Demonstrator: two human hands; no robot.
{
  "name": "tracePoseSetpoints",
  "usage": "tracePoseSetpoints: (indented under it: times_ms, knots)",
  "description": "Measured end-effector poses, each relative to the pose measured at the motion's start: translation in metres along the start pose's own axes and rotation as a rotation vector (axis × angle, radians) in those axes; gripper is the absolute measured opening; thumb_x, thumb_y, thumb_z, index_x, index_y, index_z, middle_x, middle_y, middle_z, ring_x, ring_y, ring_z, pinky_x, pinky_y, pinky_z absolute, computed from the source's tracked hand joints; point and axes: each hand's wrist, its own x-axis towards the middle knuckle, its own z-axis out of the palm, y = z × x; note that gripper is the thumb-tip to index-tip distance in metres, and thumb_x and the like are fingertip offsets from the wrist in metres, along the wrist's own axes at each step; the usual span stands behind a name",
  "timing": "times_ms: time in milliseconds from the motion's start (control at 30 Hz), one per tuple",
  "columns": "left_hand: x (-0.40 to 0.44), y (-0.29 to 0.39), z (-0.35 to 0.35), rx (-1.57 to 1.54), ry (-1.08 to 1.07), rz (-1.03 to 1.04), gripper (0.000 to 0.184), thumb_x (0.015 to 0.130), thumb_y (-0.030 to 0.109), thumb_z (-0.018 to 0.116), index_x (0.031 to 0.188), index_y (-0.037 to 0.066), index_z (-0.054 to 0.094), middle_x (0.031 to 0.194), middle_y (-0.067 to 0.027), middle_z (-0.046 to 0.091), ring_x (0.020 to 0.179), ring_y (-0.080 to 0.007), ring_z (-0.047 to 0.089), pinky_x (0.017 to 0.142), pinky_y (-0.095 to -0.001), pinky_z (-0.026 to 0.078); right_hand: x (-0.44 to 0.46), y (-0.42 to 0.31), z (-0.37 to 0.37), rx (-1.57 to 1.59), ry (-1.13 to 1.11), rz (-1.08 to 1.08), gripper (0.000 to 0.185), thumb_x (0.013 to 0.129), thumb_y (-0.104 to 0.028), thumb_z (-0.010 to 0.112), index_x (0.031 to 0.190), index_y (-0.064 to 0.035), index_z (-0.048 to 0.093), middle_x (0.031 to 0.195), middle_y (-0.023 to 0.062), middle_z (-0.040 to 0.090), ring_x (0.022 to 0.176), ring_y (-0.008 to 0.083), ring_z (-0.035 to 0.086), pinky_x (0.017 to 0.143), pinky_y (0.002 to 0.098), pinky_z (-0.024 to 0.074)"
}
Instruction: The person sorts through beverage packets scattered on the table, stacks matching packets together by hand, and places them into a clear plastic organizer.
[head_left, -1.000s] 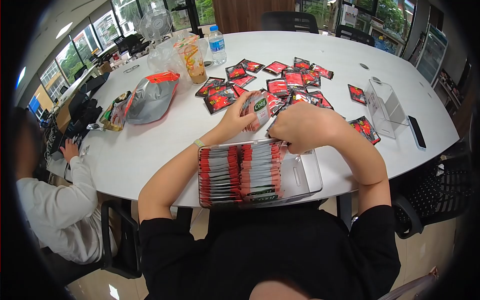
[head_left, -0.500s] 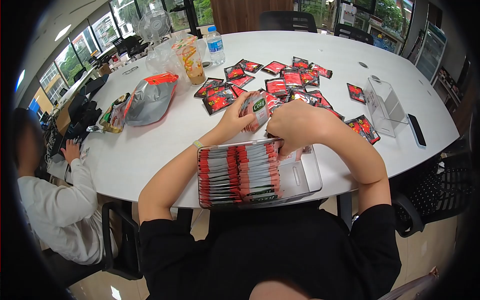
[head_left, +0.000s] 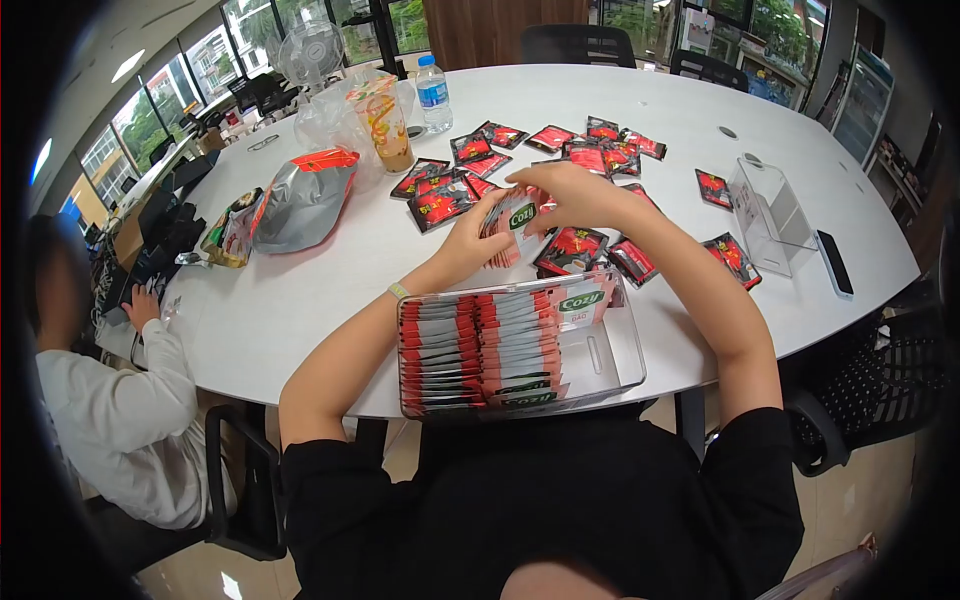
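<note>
A small stack of Cozy tea sachets point(head_left: 522, 215) is gripped in my left hand point(head_left: 468, 243), thumb across its front. Over the stack's right side arches my right hand point(head_left: 580, 195), its thumb and fingers apart. Whether its fingertips touch the sachets I cannot tell. Below both hands, at the table's near edge, a clear plastic box point(head_left: 628, 350) holds two packed rows of sachets point(head_left: 518, 345). To their right, a single pink Cozy sachet point(head_left: 582, 305) leans at the far end of the third section.
Red-and-black sachets point(head_left: 440, 203) lie scattered beyond my hands. Behind them stand a drink cup point(head_left: 385, 130) and a water bottle point(head_left: 433, 95). A silver pouch point(head_left: 305, 205) is at left, near a seated person point(head_left: 120, 410). A clear stand point(head_left: 770, 220) and phone point(head_left: 834, 263) are at right.
My right hand has moved up from the box to the held stack, and its fingers have spread. The pink sachet now leans by itself in the box's third section.
</note>
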Motion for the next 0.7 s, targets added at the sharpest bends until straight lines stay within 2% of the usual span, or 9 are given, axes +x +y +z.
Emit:
tracePoseSetpoints:
  times_ms: [67, 200, 233, 333, 433, 500, 600, 667, 700]
  knots:
    - [-0.002, 0.005, -0.001, 0.023, -0.035, -0.062, 0.059, 0.075, 0.008, 0.053, 0.130, 0.001, 0.033, 0.121, -0.0115, 0.045, 0.110, -0.0139, 0.043, 0.094, -0.0266, 0.035, 0.000, -0.001, 0.004, -0.067, -0.153, 0.133, 0.054, 0.065, -0.016, 0.075, 0.112, 0.0010, 0.054, 0.093, 0.0156, 0.063, 0.077, 0.0244, 0.062, 0.070, 0.0328, 0.0483]
    - [-0.001, 0.005, -0.001, -0.048, -0.086, -0.079, 0.059, 0.074, 0.007, 0.053, 0.129, 0.001, 0.034, 0.118, -0.0112, 0.047, 0.108, -0.0142, 0.045, 0.093, -0.0266, 0.036, 0.000, 0.008, -0.008, -0.077, -0.147, 0.182, 0.040, 0.067, -0.013, 0.072, 0.104, -0.0018, 0.059, 0.072, 0.0153, 0.062, 0.068, 0.0253, 0.062, 0.064, 0.0332, 0.0469]
    - [-0.002, 0.004, -0.001, -0.065, -0.090, -0.097, 0.059, 0.073, 0.006, 0.053, 0.129, 0.001, 0.034, 0.117, -0.0111, 0.047, 0.107, -0.0141, 0.045, 0.092, -0.0266, 0.036, -0.003, 0.013, -0.010, -0.103, -0.069, 0.163, 0.030, 0.068, -0.012, 0.071, 0.095, -0.0024, 0.061, 0.066, 0.0147, 0.061, 0.062, 0.0246, 0.060, 0.059, 0.0341, 0.0449]
    - [-0.001, 0.005, 0.000, 0.004, -0.066, -0.011, 0.059, 0.073, 0.005, 0.053, 0.129, 0.001, 0.034, 0.115, -0.0108, 0.048, 0.106, -0.0138, 0.046, 0.091, -0.0265, 0.037, -0.008, 0.011, -0.047, -0.252, -0.161, 0.192, 0.022, 0.068, -0.011, 0.071, 0.085, -0.0007, 0.062, 0.064, 0.0127, 0.060, 0.058, 0.0221, 0.058, 0.054, 0.0340, 0.0426]
    - [-0.001, -0.001, 0.002, 0.006, -0.022, 0.051, 0.054, 0.074, 0.009, 0.053, 0.126, 0.001, 0.038, 0.107, -0.0127, 0.054, 0.092, -0.0150, 0.053, 0.082, -0.0275, 0.043, -0.020, -0.049, -0.098, -0.171, -0.185, 0.175, 0.017, 0.069, -0.012, 0.068, 0.073, 0.0015, 0.060, 0.061, 0.0144, 0.057, 0.053, 0.0254, 0.053, 0.052, 0.0324, 0.0411]
    - [0.000, -0.003, 0.001, 0.026, -0.024, 0.043, 0.055, 0.074, 0.010, 0.053, 0.126, 0.001, 0.038, 0.107, -0.0128, 0.054, 0.092, -0.0151, 0.053, 0.082, -0.0274, 0.043, -0.034, -0.078, -0.116, -0.111, -0.189, 0.182, 0.016, 0.068, -0.012, 0.068, 0.072, 0.0012, 0.060, 0.059, 0.0136, 0.056, 0.050, 0.0248, 0.050, 0.050, 0.0312, 0.0397]
    - [0.000, -0.005, 0.001, 0.040, -0.018, 0.047, 0.056, 0.073, 0.011, 0.053, 0.126, 0.001, 0.038, 0.107, -0.0131, 0.054, 0.091, -0.0152, 0.053, 0.081, -0.0274, 0.044, -0.048, -0.100, -0.114, -0.033, -0.216, 0.063, 0.014, 0.065, -0.009, 0.067, 0.069, 0.0007, 0.059, 0.057, 0.0125, 0.055, 0.048, 0.0251, 0.050, 0.049, 0.0315, 0.0395]
    - [0.000, -0.005, 0.002, 0.037, -0.018, 0.060, 0.056, 0.073, 0.011, 0.053, 0.125, 0.002, 0.038, 0.106, -0.0131, 0.054, 0.091, -0.0153, 0.053, 0.080, -0.0275, 0.044, -0.049, -0.103, -0.091, -0.140, -0.464, -0.096, 0.012, 0.068, -0.013, 0.067, 0.070, -0.0033, 0.060, 0.057, 0.0073, 0.057, 0.051, 0.0224, 0.056, 0.047, 0.0315, 0.0424]
    - [-0.001, -0.004, 0.003, 0.029, -0.010, 0.053, 0.056, 0.073, 0.011, 0.053, 0.125, 0.002, 0.038, 0.106, -0.0132, 0.054, 0.090, -0.0153, 0.053, 0.080, -0.0275, 0.044, -0.050, -0.106, -0.080, -0.139, -0.459, -0.094, 0.012, 0.068, -0.013, 0.067, 0.070, -0.0033, 0.060, 0.057, 0.0073, 0.057, 0.051, 0.0224, 0.056, 0.047, 0.0315, 0.0424]
